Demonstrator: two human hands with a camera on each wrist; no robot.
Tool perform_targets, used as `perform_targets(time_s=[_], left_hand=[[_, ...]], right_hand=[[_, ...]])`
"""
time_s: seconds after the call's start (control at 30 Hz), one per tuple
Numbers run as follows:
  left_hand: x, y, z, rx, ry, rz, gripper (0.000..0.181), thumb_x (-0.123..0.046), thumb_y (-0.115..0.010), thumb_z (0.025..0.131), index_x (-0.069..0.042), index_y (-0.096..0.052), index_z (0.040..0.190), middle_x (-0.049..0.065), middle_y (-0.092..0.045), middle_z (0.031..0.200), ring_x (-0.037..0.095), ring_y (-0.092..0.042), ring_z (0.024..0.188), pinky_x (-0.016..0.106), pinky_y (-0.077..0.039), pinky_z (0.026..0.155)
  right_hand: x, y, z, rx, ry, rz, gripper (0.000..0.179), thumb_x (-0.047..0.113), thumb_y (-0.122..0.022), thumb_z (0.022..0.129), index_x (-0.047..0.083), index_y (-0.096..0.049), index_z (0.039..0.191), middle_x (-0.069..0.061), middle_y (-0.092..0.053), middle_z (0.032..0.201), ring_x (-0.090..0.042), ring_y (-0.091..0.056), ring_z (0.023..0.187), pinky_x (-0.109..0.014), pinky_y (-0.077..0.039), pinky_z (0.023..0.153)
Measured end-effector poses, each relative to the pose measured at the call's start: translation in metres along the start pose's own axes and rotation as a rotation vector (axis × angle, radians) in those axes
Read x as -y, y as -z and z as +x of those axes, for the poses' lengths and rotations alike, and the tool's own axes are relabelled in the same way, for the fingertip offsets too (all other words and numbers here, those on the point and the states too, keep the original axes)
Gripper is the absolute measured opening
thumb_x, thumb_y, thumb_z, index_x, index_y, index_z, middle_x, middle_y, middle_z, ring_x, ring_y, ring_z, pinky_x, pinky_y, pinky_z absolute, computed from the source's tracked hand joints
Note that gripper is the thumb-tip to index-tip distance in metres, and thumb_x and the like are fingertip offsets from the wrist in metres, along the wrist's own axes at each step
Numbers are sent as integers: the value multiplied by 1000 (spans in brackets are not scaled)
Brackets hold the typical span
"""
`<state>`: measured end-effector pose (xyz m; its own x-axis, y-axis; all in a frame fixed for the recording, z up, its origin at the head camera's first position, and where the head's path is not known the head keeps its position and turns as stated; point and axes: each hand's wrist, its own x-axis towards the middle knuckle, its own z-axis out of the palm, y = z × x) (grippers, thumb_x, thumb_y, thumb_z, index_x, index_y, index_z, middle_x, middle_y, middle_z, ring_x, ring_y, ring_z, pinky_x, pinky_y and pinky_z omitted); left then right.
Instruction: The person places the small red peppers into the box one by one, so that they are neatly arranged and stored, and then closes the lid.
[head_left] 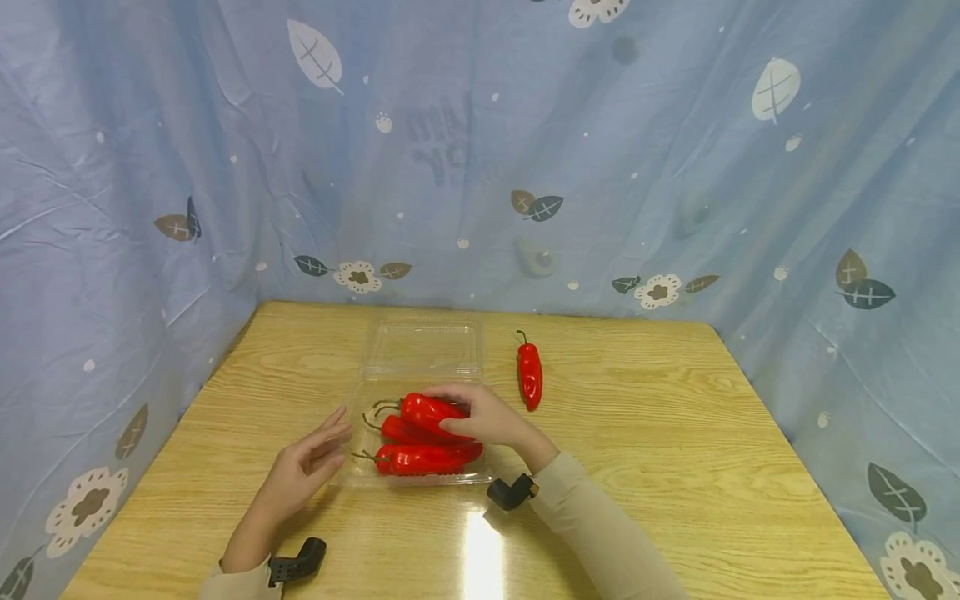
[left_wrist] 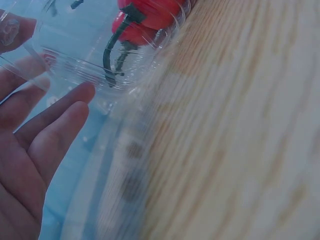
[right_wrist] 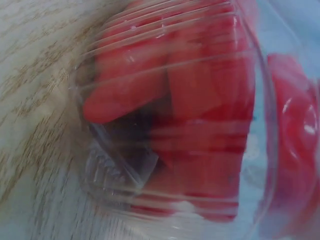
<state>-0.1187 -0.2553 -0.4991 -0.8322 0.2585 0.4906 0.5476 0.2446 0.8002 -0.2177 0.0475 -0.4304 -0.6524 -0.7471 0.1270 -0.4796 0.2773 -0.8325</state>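
1. Three peppers (head_left: 420,460) are lying side by side in the box (head_left: 442,480), stems (left_wrist: 108,55) pointing to 9 o'clock; I'm guessing their length suits its width.
2. The right hand (head_left: 483,415), at 3 o'clock, is gripping the far pepper (head_left: 429,408), fingers bent over it and thumb on its near side, probably for a firm hold.
3. The left hand (head_left: 303,467) is hanging between 8 and 9 o'clock, fingers loosely extended, holding nothing, perhaps placed to steady the box; I'm not able to tell whether it is touching.
4. The lid (head_left: 423,350) is lying folded back at 12 o'clock, likely leaving everything reachable from above.
5. A loose pepper (head_left: 530,377) is lying on the table (head_left: 675,467) at 2 o'clock.
6. The left wrist view is showing fingers through clear plastic, which the head view isn't; the right wrist view is adding the box's ribbed end.
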Motion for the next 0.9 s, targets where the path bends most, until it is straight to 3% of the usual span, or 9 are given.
perform_targets(time_s=[0.63, 0.9], left_hand=[[1, 0, 0, 4, 10, 5, 40, 12, -54, 89, 17, -47, 128, 29, -29, 149, 4, -52, 122, 11, -45, 97], [-1, -1, 1, -2, 4, -8, 39, 14, -54, 88, 19, -47, 126, 36, -28, 144, 4, -53, 121, 12, -45, 97]], right_hand=[[1, -11, 9, 92, -53, -123, 46, 9, -63, 88, 18, -56, 132, -1, -60, 129, -16, -57, 109, -24, -48, 92], [-1, -13, 11, 117, -77, -172, 48, 9, -63, 87, 19, -56, 133, -2, -57, 135, -17, -55, 113, -25, -46, 95]])
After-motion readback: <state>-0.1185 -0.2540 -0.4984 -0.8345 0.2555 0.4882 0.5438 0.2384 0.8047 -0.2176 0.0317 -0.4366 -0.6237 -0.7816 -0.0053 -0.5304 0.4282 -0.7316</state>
